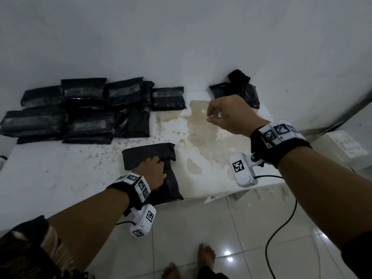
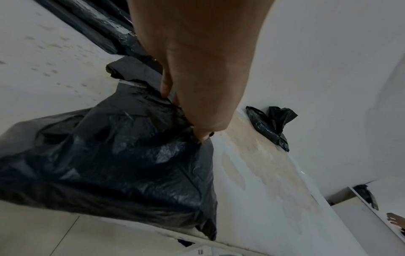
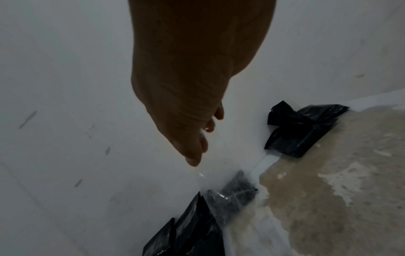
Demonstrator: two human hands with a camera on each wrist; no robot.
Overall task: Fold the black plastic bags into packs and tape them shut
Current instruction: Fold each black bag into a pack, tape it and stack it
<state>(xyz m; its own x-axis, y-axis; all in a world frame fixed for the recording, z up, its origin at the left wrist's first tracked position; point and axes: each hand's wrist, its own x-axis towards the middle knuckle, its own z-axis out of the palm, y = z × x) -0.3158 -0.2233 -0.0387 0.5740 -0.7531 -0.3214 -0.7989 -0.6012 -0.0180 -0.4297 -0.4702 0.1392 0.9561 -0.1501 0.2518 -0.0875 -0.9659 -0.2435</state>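
Note:
A folded black plastic bag [image 1: 153, 156] [image 2: 122, 155] lies at the front edge of the white table [image 1: 60, 174]. My left hand [image 1: 156, 172] [image 2: 184, 114] rests on it, fingers curled into its fold and gripping the plastic. My right hand [image 1: 213, 115] [image 3: 201, 138] hovers above the stained middle of the table with thumb and fingers pinched together. In the right wrist view a faint strip of clear tape [image 3: 219, 173] hangs from those fingertips. The head view does not show the tape.
Several taped black packs [image 1: 84, 109] [image 3: 197, 221] are stacked at the back left against the wall. Loose black bags [image 1: 237, 89] [image 3: 302, 129] lie at the back right. A white box [image 1: 340, 150] stands right of the table. A black cable [image 1: 281, 228] and bare feet [image 1: 205, 256] are on the tiled floor.

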